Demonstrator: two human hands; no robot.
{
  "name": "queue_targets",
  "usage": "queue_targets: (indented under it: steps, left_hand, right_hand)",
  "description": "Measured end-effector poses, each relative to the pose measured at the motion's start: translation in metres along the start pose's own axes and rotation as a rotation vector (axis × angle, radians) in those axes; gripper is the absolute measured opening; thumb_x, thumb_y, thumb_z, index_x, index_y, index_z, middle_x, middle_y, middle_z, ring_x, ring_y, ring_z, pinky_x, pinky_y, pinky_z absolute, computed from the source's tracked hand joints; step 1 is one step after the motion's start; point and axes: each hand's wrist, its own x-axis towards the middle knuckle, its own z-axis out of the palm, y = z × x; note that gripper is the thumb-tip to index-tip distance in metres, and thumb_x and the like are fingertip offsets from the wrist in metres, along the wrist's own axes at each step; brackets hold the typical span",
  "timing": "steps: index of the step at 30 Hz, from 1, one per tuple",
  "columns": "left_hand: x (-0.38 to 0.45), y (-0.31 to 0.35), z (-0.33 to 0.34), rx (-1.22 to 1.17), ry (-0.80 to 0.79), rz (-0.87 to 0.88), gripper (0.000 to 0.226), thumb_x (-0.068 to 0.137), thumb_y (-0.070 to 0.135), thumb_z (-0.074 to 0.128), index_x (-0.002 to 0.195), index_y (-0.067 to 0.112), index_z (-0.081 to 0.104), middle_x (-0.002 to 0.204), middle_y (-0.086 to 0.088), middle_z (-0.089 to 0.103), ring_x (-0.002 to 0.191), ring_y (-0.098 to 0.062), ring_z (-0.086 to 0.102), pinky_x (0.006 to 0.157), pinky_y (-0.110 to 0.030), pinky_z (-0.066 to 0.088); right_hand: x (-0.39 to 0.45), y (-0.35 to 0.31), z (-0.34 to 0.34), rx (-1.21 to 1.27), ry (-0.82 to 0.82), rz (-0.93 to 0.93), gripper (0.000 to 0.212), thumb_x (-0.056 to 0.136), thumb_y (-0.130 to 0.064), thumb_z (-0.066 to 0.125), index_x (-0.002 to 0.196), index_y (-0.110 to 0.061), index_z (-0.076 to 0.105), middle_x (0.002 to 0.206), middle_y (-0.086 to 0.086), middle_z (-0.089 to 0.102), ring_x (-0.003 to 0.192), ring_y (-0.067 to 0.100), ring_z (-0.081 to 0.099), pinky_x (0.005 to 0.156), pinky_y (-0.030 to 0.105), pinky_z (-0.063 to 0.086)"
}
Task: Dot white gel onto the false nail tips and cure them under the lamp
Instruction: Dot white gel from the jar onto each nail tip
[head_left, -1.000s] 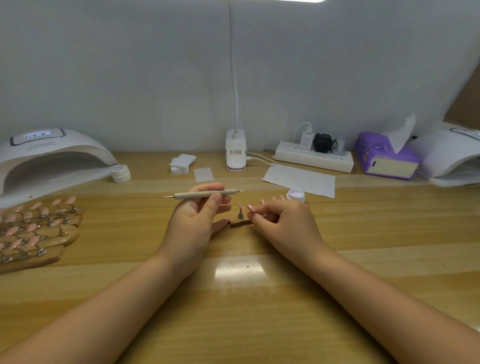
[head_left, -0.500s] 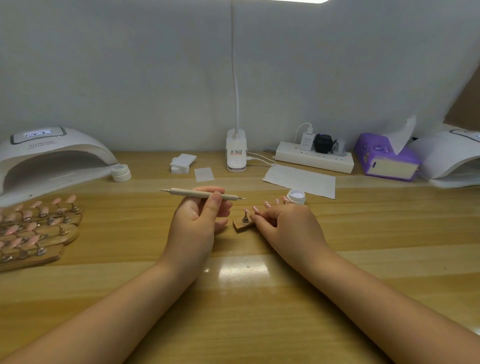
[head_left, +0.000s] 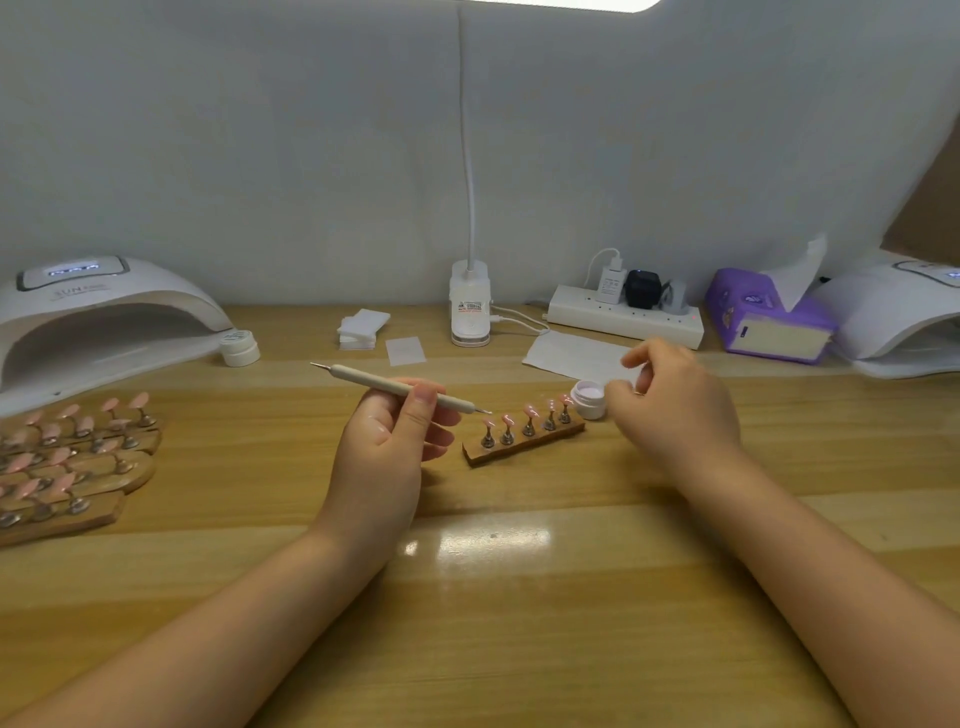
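Observation:
My left hand (head_left: 392, 441) grips a beige dotting pen (head_left: 400, 387), held level with its metal tip pointing right toward a small wooden strip (head_left: 524, 449). Several pink false nail tips (head_left: 530, 413) stand on metal pegs along that strip. An open white gel jar (head_left: 589, 397) sits just behind the strip's right end. My right hand (head_left: 675, 410) hovers beside the jar, blurred, fingers loosely curled, holding nothing that I can see. A white curing lamp (head_left: 98, 312) stands at the far left, its display lit.
More wooden strips with pink tips (head_left: 67, 462) lie in front of the left lamp, with a closed white jar (head_left: 240, 347) by its mouth. Behind are a desk lamp base (head_left: 470, 306), wipes (head_left: 362, 328), paper sheet (head_left: 571, 356), power strip (head_left: 626, 317), purple tissue box (head_left: 769, 322) and second lamp (head_left: 904, 317).
My right hand let go of the wooden strip and moved right toward the gel jar, uncovering the whole row of tips. The pen's tip dipped slightly toward the strip.

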Motion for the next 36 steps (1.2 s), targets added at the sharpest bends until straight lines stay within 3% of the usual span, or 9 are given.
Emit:
queue_targets:
  steps: [2,5,10,21,30,36]
  left_hand:
    - [0.000,0.000,0.000,0.001,0.004,-0.003,0.028,0.082,0.048,0.053,0.089,0.024,0.067,0.081,0.002,0.072,0.073,-0.012,0.064,0.070,-0.032,0.051]
    - [0.000,-0.001,0.000,0.001,0.016,-0.006,0.033,0.082,0.048,0.053,0.092,0.019,0.066,0.079,0.004,0.071,0.072,-0.011,0.064,0.070,-0.031,0.051]
    - [0.000,0.000,0.000,0.009,0.022,-0.006,0.035,0.082,0.047,0.052,0.095,0.018,0.065,0.078,0.005,0.071,0.073,-0.010,0.065,0.069,-0.028,0.052]
    - [-0.001,0.003,0.001,0.038,0.015,0.008,0.035,0.083,0.047,0.050,0.096,0.018,0.065,0.079,0.006,0.071,0.074,-0.008,0.065,0.066,-0.024,0.053]
    - [-0.003,0.004,0.001,0.047,0.009,0.018,0.034,0.083,0.048,0.050,0.096,0.020,0.065,0.079,0.006,0.072,0.074,-0.007,0.065,0.066,-0.023,0.053]
    - [-0.005,0.009,0.001,0.068,-0.005,0.053,0.034,0.083,0.047,0.050,0.096,0.019,0.065,0.079,0.007,0.071,0.075,-0.006,0.065,0.068,-0.019,0.053]
  right_hand:
    - [0.007,0.014,0.004,-0.041,-0.110,0.105,0.032,0.084,-0.027,0.058,0.115,-0.019,0.058,0.106,0.002,0.056,0.099,0.023,0.054,0.082,0.039,0.049]
    - [0.009,0.021,0.011,-0.035,-0.288,0.148,0.051,0.081,-0.036,0.061,0.130,-0.021,0.054,0.127,0.006,0.053,0.119,0.025,0.047,0.101,0.041,0.042]
    - [0.007,0.020,0.017,-0.040,-0.356,0.092,0.062,0.078,-0.036,0.062,0.138,-0.029,0.046,0.144,0.001,0.037,0.134,0.026,0.026,0.106,0.037,0.027]
    - [0.007,0.025,0.021,0.016,-0.238,0.093,0.041,0.075,-0.053,0.069,0.105,-0.026,0.064,0.122,-0.001,0.054,0.123,0.023,0.039,0.097,0.035,0.036]
    - [0.009,0.027,0.023,-0.104,-0.264,0.085,0.054,0.076,-0.060,0.062,0.118,-0.027,0.058,0.129,0.000,0.051,0.125,0.025,0.038,0.098,0.035,0.034]
    - [0.007,0.026,0.019,0.037,-0.155,0.068,0.034,0.074,-0.051,0.072,0.097,-0.029,0.059,0.119,-0.004,0.056,0.119,0.021,0.041,0.088,0.031,0.033]
